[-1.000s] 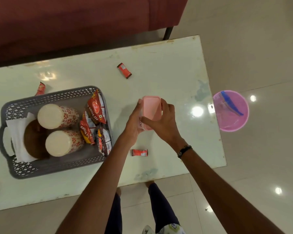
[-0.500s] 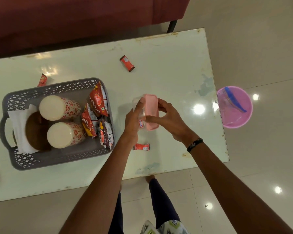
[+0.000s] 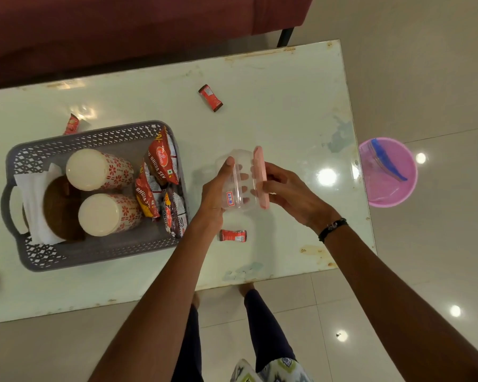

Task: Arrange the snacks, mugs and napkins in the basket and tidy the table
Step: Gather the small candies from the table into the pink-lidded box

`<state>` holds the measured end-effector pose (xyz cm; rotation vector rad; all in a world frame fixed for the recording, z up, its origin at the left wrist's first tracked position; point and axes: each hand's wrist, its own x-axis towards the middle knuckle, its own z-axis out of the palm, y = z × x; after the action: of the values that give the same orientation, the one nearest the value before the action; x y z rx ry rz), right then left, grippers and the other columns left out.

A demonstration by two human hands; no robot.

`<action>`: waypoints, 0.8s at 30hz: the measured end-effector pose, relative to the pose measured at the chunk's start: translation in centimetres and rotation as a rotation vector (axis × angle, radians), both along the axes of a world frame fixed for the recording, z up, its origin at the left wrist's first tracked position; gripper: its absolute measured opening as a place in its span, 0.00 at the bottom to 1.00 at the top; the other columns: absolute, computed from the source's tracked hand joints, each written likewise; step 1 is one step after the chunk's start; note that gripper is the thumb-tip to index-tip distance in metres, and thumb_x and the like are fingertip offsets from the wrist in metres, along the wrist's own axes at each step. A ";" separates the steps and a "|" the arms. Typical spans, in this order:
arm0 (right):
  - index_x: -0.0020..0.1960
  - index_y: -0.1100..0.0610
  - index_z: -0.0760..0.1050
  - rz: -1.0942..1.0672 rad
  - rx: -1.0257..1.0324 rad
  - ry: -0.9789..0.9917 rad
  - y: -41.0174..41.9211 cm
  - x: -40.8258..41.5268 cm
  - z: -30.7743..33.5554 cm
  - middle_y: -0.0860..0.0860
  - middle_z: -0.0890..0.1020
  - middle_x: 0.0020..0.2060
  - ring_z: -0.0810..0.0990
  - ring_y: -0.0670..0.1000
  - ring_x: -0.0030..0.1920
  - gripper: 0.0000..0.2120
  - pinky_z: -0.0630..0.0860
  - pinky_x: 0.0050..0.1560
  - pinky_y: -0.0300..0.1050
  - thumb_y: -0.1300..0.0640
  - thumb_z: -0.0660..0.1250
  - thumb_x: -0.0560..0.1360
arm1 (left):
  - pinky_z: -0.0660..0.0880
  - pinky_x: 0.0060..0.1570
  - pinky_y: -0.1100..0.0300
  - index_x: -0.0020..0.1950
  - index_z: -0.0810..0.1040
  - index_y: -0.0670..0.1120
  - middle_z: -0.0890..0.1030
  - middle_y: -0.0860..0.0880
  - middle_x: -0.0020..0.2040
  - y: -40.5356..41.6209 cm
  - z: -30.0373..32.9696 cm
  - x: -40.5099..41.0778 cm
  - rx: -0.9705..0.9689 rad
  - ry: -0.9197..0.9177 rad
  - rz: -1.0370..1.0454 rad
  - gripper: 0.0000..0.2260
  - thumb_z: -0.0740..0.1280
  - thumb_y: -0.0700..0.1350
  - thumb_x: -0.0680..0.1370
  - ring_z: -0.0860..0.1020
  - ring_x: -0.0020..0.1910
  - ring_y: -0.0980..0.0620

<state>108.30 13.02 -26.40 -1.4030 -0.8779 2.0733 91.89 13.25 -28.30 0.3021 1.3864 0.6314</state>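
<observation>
Snack box, clear, light and rigid (looks empty), sits sideways in my left hand; my right hand pinches its pink lid edge, slippery

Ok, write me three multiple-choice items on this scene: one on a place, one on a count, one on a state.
1. Where does the pink bucket stand?
A. on the table
B. on the floor off the table's end
C. in the basket

2. How many mugs lie in the grey basket?
A. one
B. two
C. four

3. How is the clear container held?
A. tipped sideways between both hands
B. flat on the table
C. upside down in the basket

Key: 1 B, it sits on tiles past the table. 2 B, two floral mugs lie side by side. 3 A, left hand grips the tub, right hand the pink lid.
</observation>
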 end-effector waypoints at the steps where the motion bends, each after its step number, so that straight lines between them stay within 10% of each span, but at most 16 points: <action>1: 0.67 0.50 0.70 0.015 -0.002 -0.003 0.0 0.1 -0.1 0.42 0.82 0.54 0.80 0.45 0.57 0.24 0.78 0.59 0.43 0.65 0.66 0.74 | 0.79 0.44 0.50 0.55 0.78 0.49 0.81 0.46 0.53 0.0 -0.2 -0.2 -0.007 -0.020 -0.013 0.32 0.67 0.70 0.62 0.81 0.50 0.45; 11: 0.69 0.53 0.70 -0.076 -0.101 0.037 -0.1 0.1 -1.8 0.51 0.77 0.64 0.74 0.53 0.66 0.24 0.70 0.68 0.55 0.57 0.69 0.74 | 0.75 0.56 0.48 0.67 0.71 0.46 0.78 0.45 0.62 0.3 -1.5 -0.2 -0.041 0.150 0.052 0.27 0.51 0.63 0.79 0.77 0.60 0.45; 16: 0.70 0.54 0.69 -0.076 -0.104 0.042 1.4 -0.4 -2.0 0.51 0.76 0.65 0.73 0.52 0.66 0.24 0.71 0.68 0.54 0.57 0.68 0.75 | 0.73 0.53 0.55 0.68 0.69 0.48 0.74 0.48 0.61 0.7 -2.2 0.3 0.125 0.357 -0.088 0.18 0.59 0.52 0.80 0.74 0.59 0.48; 24: 0.53 0.52 0.78 -0.229 -0.125 0.110 2.3 0.3 -2.4 0.43 0.80 0.46 0.76 0.46 0.54 0.08 0.70 0.68 0.57 0.60 0.65 0.76 | 0.73 0.63 0.43 0.72 0.63 0.47 0.64 0.43 0.69 1.0 -3.3 0.5 0.158 0.493 -0.007 0.21 0.54 0.41 0.79 0.69 0.64 0.44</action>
<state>108.60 15.29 -28.82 -1.3674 -0.5248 2.0361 92.40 14.28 -31.56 0.6191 1.8063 0.6901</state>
